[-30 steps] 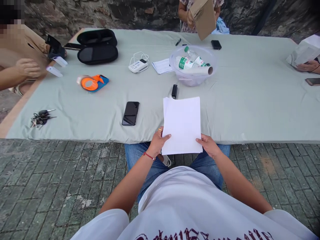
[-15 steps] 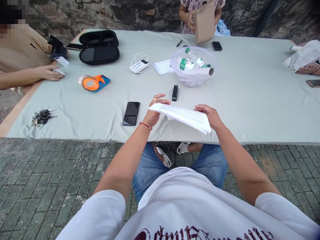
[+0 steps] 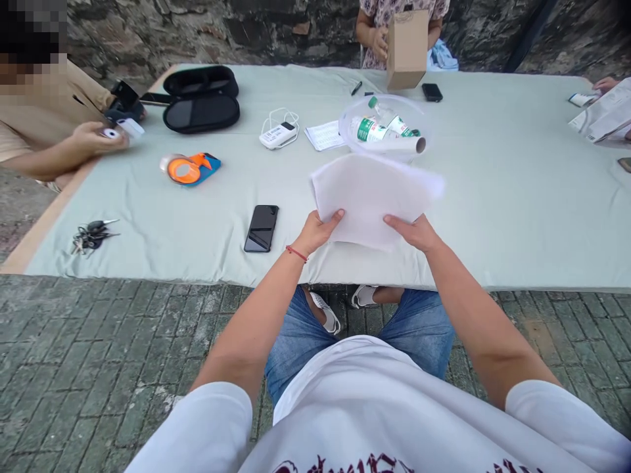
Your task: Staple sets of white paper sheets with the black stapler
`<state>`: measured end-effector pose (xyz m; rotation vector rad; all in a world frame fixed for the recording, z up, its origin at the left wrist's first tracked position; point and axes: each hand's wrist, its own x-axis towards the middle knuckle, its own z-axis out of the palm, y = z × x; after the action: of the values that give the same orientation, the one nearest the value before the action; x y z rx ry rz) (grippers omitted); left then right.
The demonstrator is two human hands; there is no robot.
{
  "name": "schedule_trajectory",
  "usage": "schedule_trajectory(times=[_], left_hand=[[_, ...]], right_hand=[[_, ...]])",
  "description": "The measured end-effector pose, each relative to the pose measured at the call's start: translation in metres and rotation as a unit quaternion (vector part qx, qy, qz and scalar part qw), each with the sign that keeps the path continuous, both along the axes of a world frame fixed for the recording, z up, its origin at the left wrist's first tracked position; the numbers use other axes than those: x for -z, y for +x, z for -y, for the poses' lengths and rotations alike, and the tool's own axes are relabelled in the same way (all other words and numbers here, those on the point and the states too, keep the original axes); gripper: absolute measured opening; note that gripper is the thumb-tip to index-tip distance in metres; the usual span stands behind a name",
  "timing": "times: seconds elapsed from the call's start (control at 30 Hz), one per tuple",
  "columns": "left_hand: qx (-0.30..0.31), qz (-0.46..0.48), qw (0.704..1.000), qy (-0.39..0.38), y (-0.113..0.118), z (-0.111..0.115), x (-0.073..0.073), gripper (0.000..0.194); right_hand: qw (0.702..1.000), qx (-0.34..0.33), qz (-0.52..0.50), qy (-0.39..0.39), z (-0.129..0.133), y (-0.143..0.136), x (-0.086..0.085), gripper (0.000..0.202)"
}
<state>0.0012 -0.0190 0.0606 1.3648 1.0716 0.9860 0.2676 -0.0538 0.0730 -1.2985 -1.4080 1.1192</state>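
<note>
White sheets of paper [image 3: 367, 197] are held up over the front of the table, their near face blank and their edges slightly blurred. My left hand [image 3: 320, 230] grips their lower left part, thumb on top and fingers hidden behind. On the lower right, my right hand [image 3: 414, 230] pinches them the same way. A black phone [image 3: 261, 228] lies left of my left hand. Just beyond the paper is a clear plastic bowl [image 3: 345, 135] with bottles [image 3: 371, 129] and a cardboard roll [image 3: 394, 145] in it.
Keys [image 3: 93, 235], an orange and blue tape dispenser [image 3: 190, 170], a black case [image 3: 202, 112], a white device with a cord [image 3: 279, 135] and a printed sheet [image 3: 323, 136] lie on the table. A person opposite holds a cardboard box [image 3: 407, 49]. Others sit at both ends.
The paper has swung from nearly edge-on to facing me and moved away from me, now covering the black stapler. Both my thumbs have come onto its near face. The box opposite has turned.
</note>
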Motion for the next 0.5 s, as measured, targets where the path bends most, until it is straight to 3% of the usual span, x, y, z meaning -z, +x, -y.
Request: schedule_trajectory(times=[0.1,0.17,0.23,0.33,0.43,0.5], left_hand=[[0.036,0.065,0.997,-0.033,-0.002,0.011,-0.010,0.057],[0.055,0.124,0.985,-0.102,-0.003,0.021,-0.008,0.060],[0.067,0.181,0.957,-0.216,-0.002,0.033,0.006,0.059],[0.076,0.225,0.888,-0.394,0.003,0.055,0.042,0.049],[0.041,0.222,0.856,-0.465,0.006,0.078,0.071,0.038],[0.037,0.225,0.846,-0.482,0.007,0.092,0.078,0.039]], right_hand=[[0.995,0.005,-0.090,-0.036,0.010,-0.002,-0.014,0.055],[0.985,0.003,-0.149,-0.092,0.017,-0.004,-0.014,0.057],[0.965,0.010,-0.192,-0.179,0.026,-0.005,-0.002,0.056],[0.921,0.017,-0.218,-0.323,0.042,-0.006,0.031,0.048],[0.891,0.018,-0.227,-0.392,0.067,-0.004,0.060,0.041],[0.886,0.020,-0.233,-0.400,0.086,-0.003,0.071,0.040]])
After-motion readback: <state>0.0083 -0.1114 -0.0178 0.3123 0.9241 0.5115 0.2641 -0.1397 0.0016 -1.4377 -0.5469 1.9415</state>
